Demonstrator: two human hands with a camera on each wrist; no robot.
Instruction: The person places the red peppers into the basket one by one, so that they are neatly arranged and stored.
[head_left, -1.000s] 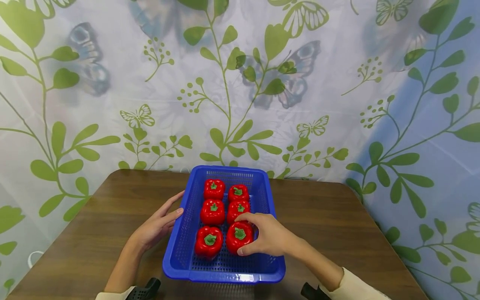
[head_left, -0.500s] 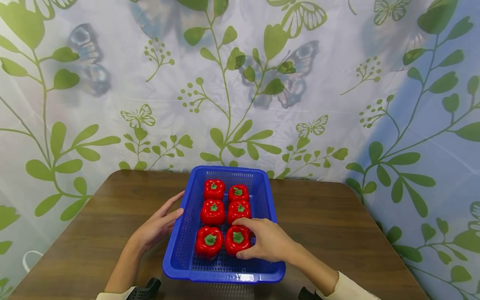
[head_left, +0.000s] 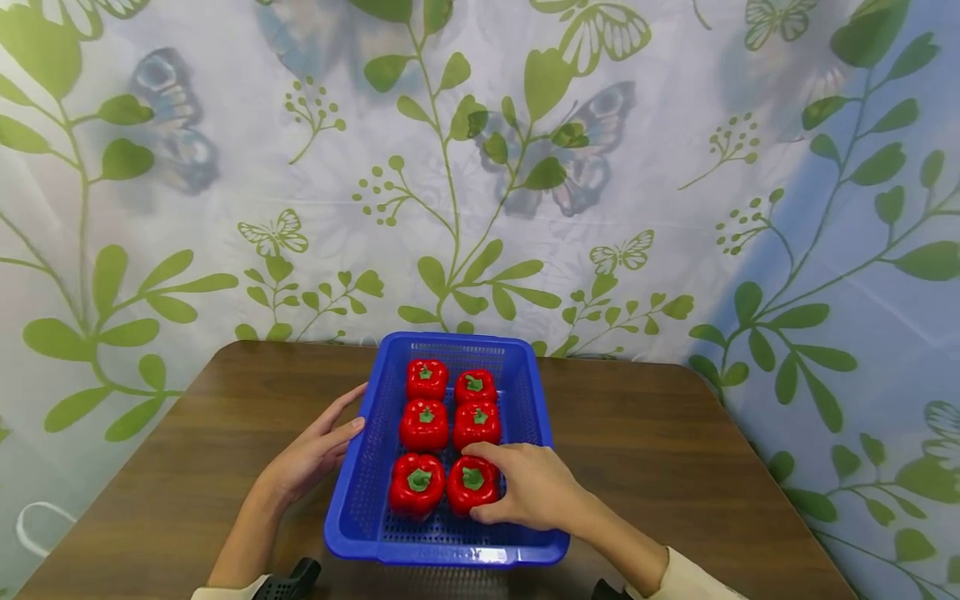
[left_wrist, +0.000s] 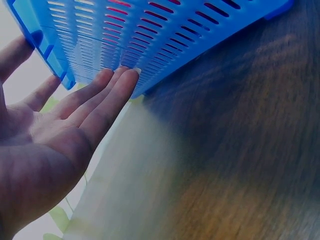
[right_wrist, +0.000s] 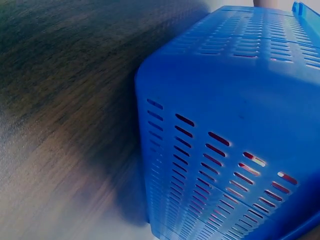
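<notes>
A blue plastic basket (head_left: 347,500) holds several red bell peppers in two columns. My right hand (head_left: 536,487) reaches over its right side and grips the front right bell pepper (head_left: 471,500), thumb on the near side and fingers at the far side. That pepper stands upright beside the front left bell pepper (head_left: 415,500). Along the basket's left wall lies my left hand (head_left: 311,458), its fingers straight. In the left wrist view the fingertips (left_wrist: 131,80) meet the slotted wall, and the thumb is up at the rim. The basket hides my right hand in the right wrist view.
The basket stands on a brown wooden table (head_left: 637,433). Behind the table hangs a curtain (head_left: 480,208) with leaf and butterfly prints. A white loop (head_left: 37,525) shows by the table's left edge.
The front right pepper has shifted slightly left with my right hand, which has moved a little toward me. My left hand and the basket have stayed in place.
</notes>
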